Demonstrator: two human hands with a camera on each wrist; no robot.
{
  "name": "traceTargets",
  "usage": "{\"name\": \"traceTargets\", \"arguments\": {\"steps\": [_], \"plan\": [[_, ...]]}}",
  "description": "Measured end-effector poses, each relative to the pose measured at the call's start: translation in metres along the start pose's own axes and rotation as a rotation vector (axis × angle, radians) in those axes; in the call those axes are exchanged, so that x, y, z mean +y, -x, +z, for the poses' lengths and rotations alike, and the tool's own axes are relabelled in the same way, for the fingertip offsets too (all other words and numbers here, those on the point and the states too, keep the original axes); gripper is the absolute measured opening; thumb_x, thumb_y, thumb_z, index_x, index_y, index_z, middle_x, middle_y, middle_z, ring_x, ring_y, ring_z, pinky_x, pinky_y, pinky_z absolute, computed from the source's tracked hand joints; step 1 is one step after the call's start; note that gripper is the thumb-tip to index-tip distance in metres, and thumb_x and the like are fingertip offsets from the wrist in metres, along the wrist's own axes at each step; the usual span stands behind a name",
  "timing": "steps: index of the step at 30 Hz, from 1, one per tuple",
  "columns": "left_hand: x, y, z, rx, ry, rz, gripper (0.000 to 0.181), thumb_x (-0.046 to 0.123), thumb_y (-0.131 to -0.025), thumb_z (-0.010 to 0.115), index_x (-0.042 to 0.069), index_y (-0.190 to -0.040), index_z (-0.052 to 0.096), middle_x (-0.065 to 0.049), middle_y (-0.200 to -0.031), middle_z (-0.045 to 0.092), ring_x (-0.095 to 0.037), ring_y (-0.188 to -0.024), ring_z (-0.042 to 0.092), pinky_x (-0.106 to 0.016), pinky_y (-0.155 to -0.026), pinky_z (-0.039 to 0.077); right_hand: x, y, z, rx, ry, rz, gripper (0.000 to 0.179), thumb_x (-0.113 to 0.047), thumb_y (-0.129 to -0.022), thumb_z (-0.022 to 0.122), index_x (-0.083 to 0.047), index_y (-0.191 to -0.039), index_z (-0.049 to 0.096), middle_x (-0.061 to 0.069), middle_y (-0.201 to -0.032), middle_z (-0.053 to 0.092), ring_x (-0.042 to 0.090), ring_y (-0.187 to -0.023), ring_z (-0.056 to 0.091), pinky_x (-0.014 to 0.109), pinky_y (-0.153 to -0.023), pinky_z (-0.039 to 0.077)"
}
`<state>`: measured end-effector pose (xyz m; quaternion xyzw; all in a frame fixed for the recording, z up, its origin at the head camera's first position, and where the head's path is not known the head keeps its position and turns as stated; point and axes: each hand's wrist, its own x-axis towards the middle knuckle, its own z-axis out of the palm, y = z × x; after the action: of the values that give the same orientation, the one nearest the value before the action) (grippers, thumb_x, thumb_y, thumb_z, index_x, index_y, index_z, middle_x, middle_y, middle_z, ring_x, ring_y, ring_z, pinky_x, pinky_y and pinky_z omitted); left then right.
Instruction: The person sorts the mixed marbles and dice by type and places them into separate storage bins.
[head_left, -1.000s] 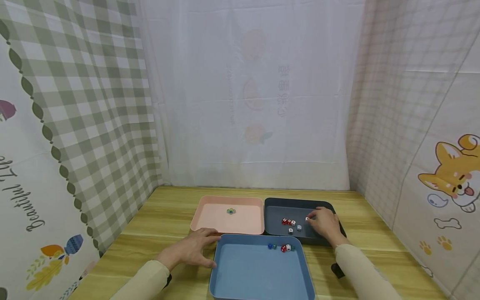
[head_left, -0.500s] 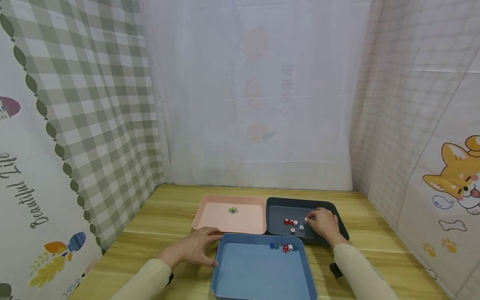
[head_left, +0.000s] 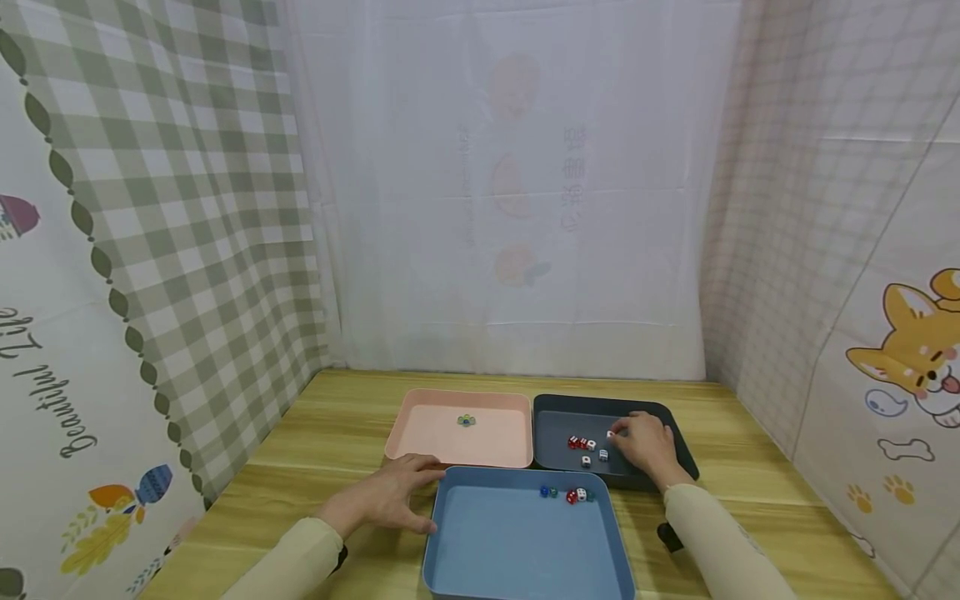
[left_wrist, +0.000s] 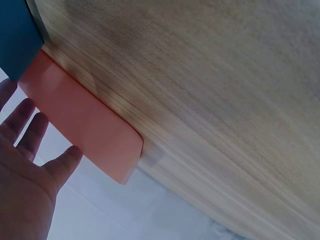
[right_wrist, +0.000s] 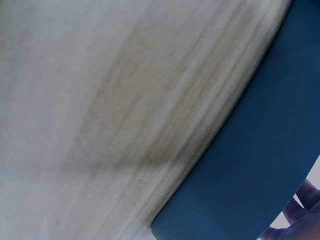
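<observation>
In the head view my right hand [head_left: 649, 443] reaches into the dark tray [head_left: 557, 412] and pinches a small white die [head_left: 611, 434] between thumb and fingertips. Just left of it lie red dice [head_left: 575, 442] and a few white dice [head_left: 586, 461]. My left hand [head_left: 392, 495] holds nothing; its fingers are spread, with thumb and fingertips at the left rim of the blue tray [head_left: 517, 546]. Along that tray's far side sit a blue die [head_left: 544, 492], a red die [head_left: 572, 497], a white die [head_left: 581, 494] and green ones. The right wrist view hides the die.
A pink tray [head_left: 423, 425] stands behind the blue one, touching or nearly touching the dark tray. Inside it is a small flower-shaped group [head_left: 467, 421] in green, yellow and blue. Wooden tabletop [head_left: 322, 425] surrounds the trays; curtains hang behind and at both sides.
My right hand and the pinched die have shifted slightly left and away from me within the dark tray. The left hand keeps its place; the head view has turned a little.
</observation>
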<state>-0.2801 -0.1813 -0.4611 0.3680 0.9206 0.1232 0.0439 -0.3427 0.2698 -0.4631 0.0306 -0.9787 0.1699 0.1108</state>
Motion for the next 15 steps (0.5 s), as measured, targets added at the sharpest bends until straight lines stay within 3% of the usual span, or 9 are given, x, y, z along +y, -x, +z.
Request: {"name": "traceTargets", "arguments": {"steps": [15], "plan": [[-0.0003, -0.0010, -0.0001, 0.002, -0.004, -0.001, 0.083, 0.060, -0.082, 0.071, 0.010, -0.145, 0.051, -0.011, -0.151, 0.040, -0.032, -0.139, 0.035, -0.056, -0.105, 0.036, 0.0004, -0.0018, -0.0007, 0.011, 0.022, -0.021, 0.023, -0.019, -0.090, 0.071, -0.005, -0.108, 0.076, 0.033, -0.130, 0.055, 0.054, -0.121, 0.047, 0.073, -0.096, 0.032]]}}
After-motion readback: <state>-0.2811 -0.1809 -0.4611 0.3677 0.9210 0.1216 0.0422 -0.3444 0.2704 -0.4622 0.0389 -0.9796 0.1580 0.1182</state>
